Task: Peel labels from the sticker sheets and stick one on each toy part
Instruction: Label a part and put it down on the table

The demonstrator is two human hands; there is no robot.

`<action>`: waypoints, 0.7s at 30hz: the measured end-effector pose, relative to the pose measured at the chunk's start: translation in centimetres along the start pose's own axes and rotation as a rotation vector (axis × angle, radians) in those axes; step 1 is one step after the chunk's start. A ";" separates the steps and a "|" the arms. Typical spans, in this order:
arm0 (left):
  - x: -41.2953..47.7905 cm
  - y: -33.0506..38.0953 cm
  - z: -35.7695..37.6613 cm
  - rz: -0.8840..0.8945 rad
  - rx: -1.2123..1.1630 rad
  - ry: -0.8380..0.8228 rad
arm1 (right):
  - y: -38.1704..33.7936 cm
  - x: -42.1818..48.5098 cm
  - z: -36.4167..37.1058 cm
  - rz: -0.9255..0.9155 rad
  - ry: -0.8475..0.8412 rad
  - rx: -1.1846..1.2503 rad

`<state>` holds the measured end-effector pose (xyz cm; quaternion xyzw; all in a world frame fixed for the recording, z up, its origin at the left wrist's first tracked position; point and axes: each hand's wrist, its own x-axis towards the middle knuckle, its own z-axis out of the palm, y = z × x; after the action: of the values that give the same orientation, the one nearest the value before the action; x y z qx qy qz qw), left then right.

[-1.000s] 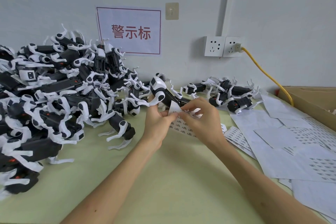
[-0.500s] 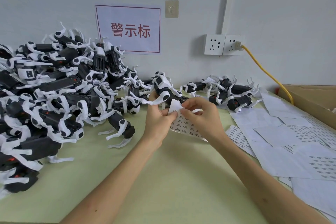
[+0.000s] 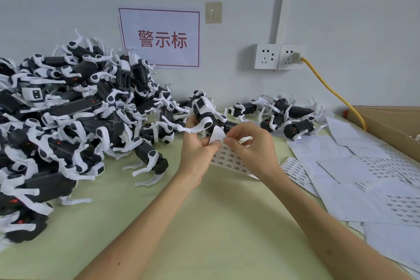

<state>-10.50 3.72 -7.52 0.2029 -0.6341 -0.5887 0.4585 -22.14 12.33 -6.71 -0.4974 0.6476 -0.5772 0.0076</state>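
My left hand (image 3: 196, 150) holds a black-and-white toy dog part (image 3: 205, 115) up above the table and also pinches the top of a sticker sheet (image 3: 229, 158). The sheet's top corner is curled over. My right hand (image 3: 252, 145) pinches at that curled corner with thumb and forefinger, close against my left thumb. Whether a label is between the fingertips I cannot tell. The sheet hangs down between both hands, with rows of small printed labels showing.
A big heap of toy parts (image 3: 68, 125) fills the left of the green table (image 3: 204, 223). A small group of parts (image 3: 286, 118) lies at the back. Backing sheets (image 3: 368, 179) cover the right side beside a cardboard box (image 3: 386, 125). A yellow cable (image 3: 336, 95) runs from the wall socket.
Both hands have lifted the toy part and the sheet slightly up and away from the table. The toy part has turned in my left hand, its white end now facing me.
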 end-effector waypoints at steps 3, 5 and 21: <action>-0.1 0.1 0.1 0.024 -0.002 0.019 | 0.1 -0.1 0.0 -0.012 0.013 -0.017; 0.0 0.1 0.2 0.030 -0.014 0.035 | 0.1 -0.1 -0.1 -0.018 0.014 -0.031; 0.6 -0.2 -0.2 -0.033 -0.106 0.190 | 0.2 -0.3 0.6 -0.084 0.020 -0.036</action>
<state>-10.73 3.08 -7.50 0.2439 -0.5521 -0.6071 0.5169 -21.78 12.08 -7.25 -0.5183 0.6365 -0.5703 -0.0321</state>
